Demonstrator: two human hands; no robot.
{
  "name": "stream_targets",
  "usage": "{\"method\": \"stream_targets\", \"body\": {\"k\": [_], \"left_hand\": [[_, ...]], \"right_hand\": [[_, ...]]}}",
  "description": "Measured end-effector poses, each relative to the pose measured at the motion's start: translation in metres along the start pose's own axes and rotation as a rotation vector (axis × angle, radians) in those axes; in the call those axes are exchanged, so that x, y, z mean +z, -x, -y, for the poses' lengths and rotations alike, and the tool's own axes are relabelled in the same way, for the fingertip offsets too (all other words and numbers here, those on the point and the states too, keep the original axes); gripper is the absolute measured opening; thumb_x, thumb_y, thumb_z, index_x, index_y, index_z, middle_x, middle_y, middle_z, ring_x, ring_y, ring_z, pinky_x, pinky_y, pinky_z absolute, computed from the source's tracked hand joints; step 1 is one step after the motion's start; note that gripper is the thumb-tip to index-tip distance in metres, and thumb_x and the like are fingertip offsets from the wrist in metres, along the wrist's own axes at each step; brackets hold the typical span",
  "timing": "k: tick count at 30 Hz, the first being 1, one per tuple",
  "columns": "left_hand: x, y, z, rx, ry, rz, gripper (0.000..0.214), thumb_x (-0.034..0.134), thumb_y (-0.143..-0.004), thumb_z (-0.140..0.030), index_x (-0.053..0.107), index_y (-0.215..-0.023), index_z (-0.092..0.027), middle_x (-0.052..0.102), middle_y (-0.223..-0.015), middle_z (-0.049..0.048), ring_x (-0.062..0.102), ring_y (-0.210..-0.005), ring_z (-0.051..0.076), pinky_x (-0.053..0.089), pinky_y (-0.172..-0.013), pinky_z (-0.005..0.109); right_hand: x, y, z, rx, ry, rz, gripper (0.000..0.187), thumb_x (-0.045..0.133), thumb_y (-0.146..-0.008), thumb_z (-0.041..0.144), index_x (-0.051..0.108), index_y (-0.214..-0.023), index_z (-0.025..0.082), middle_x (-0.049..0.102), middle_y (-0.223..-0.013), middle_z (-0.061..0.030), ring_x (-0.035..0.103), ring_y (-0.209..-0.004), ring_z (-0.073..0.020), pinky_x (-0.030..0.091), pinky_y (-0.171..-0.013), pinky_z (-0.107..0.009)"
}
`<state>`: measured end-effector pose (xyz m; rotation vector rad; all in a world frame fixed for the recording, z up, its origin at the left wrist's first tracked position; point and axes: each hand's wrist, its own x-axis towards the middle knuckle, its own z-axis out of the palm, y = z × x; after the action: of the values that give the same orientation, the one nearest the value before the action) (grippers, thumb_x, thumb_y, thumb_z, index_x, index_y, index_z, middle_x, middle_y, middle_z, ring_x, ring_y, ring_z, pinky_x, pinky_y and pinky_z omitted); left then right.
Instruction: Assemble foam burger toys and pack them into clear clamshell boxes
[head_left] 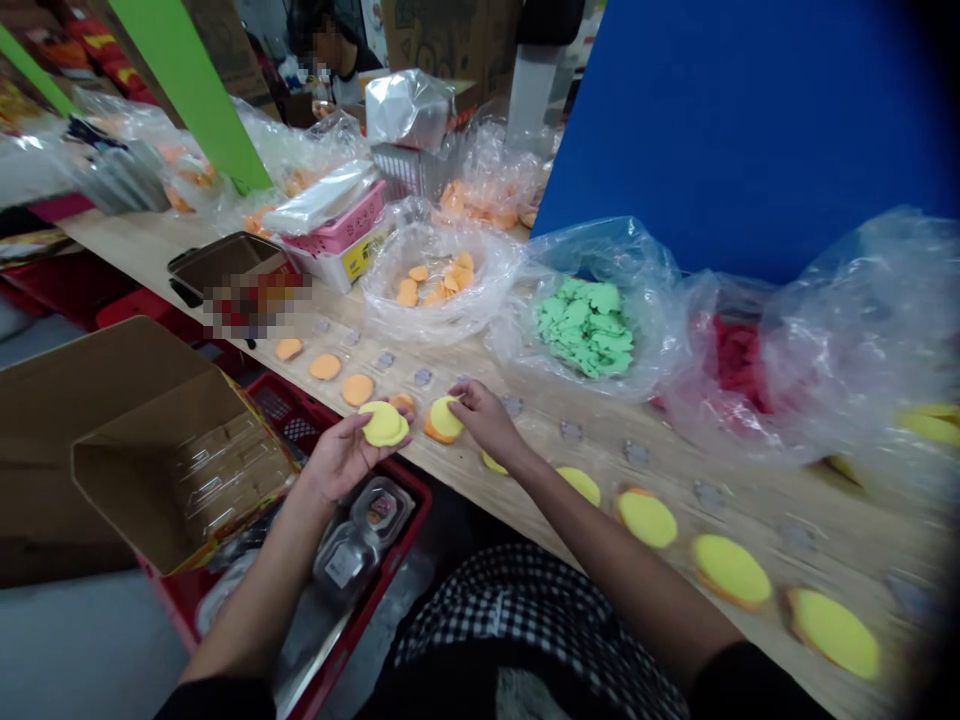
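Observation:
My left hand (pixel 339 458) holds a small stack of yellow rounded foam-like pieces (pixel 384 424), thumb and fingers at its edges. Beside it, my right hand (pixel 480 408) pinches the edge of a single yellow piece (pixel 444 418), which lies over an orange disc (pixel 435 434) on the table. To the left, several bare orange discs (pixel 325 367) lie in a row. Along the front edge to the right, more orange discs carry yellow pieces (pixel 731 568) on top; my right forearm hides part of that row. Small clear packets (pixel 423 377) form a line behind the discs.
Clear bags hold orange pieces (pixel 450 280), green pieces (pixel 589 325) and red pieces (pixel 739 360) at the table's back. A blue panel (pixel 750 130) rises behind. An open cardboard box (pixel 142 450) and a red crate (pixel 420 500) stand at left. Another person (pixel 349 70) sits beyond.

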<state>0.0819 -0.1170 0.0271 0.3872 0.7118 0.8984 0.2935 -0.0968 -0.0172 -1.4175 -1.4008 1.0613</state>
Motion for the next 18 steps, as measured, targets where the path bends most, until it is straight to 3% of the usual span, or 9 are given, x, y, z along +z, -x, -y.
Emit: {"method": "stream_targets", "body": {"k": [4,7,10,13,18], "left_hand": [[-0.005,0.002,-0.008,0.087,-0.062,-0.052,0.034,0.044,-0.082,-0.018,0.047,-0.113,-0.006,0.057,-0.111,0.0174,0.051,-0.107,0.028,0.037,-0.094,0.049],[-0.006,0.001,-0.008,0.115,-0.118,-0.071,0.032,0.046,-0.082,-0.019,0.049,-0.111,-0.005,0.058,-0.110,0.0181,0.052,-0.105,0.028,0.039,-0.092,0.049],[-0.007,-0.003,-0.007,0.103,-0.156,-0.058,0.032,0.048,-0.082,-0.019,0.049,-0.111,-0.006,0.059,-0.108,0.0178,0.054,-0.102,0.028,0.041,-0.090,0.049],[-0.003,-0.009,-0.006,0.040,-0.193,-0.007,0.033,0.050,-0.081,-0.022,0.050,-0.111,-0.007,0.061,-0.104,0.0172,0.055,-0.100,0.027,0.042,-0.088,0.048],[0.011,-0.016,-0.001,-0.043,-0.260,0.021,0.031,0.056,-0.077,-0.019,0.054,-0.106,-0.009,0.064,-0.096,0.0131,0.059,-0.093,0.025,0.044,-0.087,0.046]], "right_hand": [[0.013,-0.003,-0.005,0.020,0.242,0.065,0.017,0.050,-0.074,0.023,0.053,-0.090,0.019,0.057,-0.068,0.0022,0.053,-0.065,-0.0145,0.039,-0.063,-0.028],[0.012,-0.003,-0.005,-0.137,0.431,0.080,0.014,0.051,-0.074,0.018,0.056,-0.088,0.018,0.059,-0.082,-0.0030,0.052,-0.080,-0.0173,0.038,-0.072,-0.031],[0.008,0.000,0.000,-0.318,0.549,0.016,0.014,0.053,-0.076,0.021,0.060,-0.088,0.017,0.055,-0.090,-0.0077,0.047,-0.093,-0.0213,0.037,-0.079,-0.034],[0.013,0.000,0.012,-0.374,0.464,-0.029,0.019,0.052,-0.079,0.028,0.061,-0.092,0.018,0.053,-0.089,-0.0074,0.046,-0.092,-0.0202,0.037,-0.081,-0.034],[0.030,-0.010,0.031,-0.360,0.229,0.069,0.015,0.060,-0.070,0.026,0.060,-0.084,0.020,0.053,-0.087,-0.0033,0.048,-0.090,-0.0183,0.038,-0.082,-0.034]]}}
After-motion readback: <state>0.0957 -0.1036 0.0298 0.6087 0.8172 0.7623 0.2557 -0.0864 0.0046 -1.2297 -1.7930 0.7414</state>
